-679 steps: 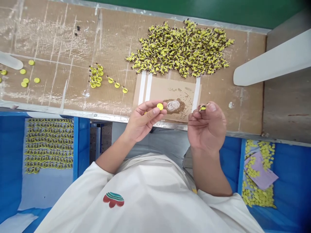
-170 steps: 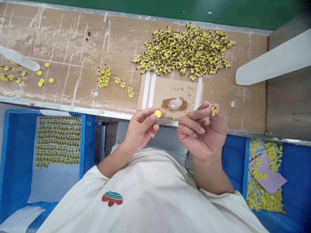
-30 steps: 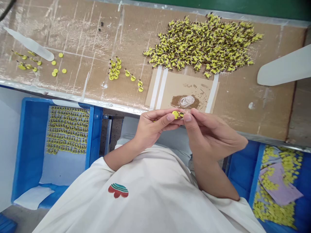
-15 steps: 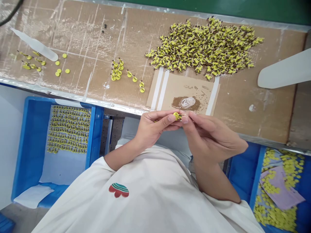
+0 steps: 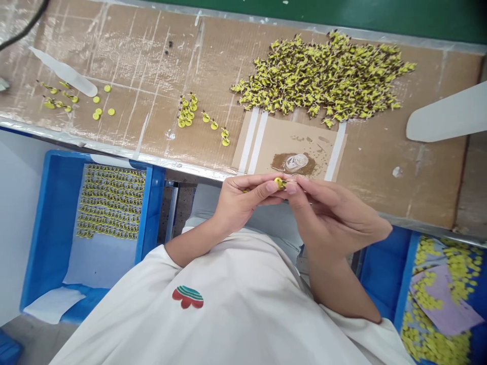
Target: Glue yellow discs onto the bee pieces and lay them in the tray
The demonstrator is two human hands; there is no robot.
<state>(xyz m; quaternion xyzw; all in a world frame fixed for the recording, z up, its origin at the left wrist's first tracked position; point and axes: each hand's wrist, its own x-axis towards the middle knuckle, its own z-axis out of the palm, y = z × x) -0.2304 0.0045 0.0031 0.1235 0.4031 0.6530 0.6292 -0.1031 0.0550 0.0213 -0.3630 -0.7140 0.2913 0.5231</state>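
My left hand (image 5: 241, 203) pinches a small yellow figurine (image 5: 279, 183) with a round yellow base, just in front of the table edge. My right hand (image 5: 335, 213) has thumb and forefinger closed on the other end of that piece, so its details are mostly hidden. A bit of yellow also shows beside the left fingers. Just beyond the fingertips, a clear wet blob (image 5: 297, 161) sits on a taped cardboard sheet (image 5: 247, 132). Behind it spreads a heap of small yellow and dark figurines (image 5: 323, 76).
Figurines on round bases (image 5: 186, 111) stand left of the sheet. Loose yellow discs (image 5: 111, 111) lie near a white pointed bottle (image 5: 64, 73). A larger white container (image 5: 445, 114) is at right. One blue bin (image 5: 152, 203) holds rows of figurines; another (image 5: 406, 279) holds yellow discs.
The view has shifted slightly, so the table items appear a little further right and lower. Both hands keep the same hold on the figurine.
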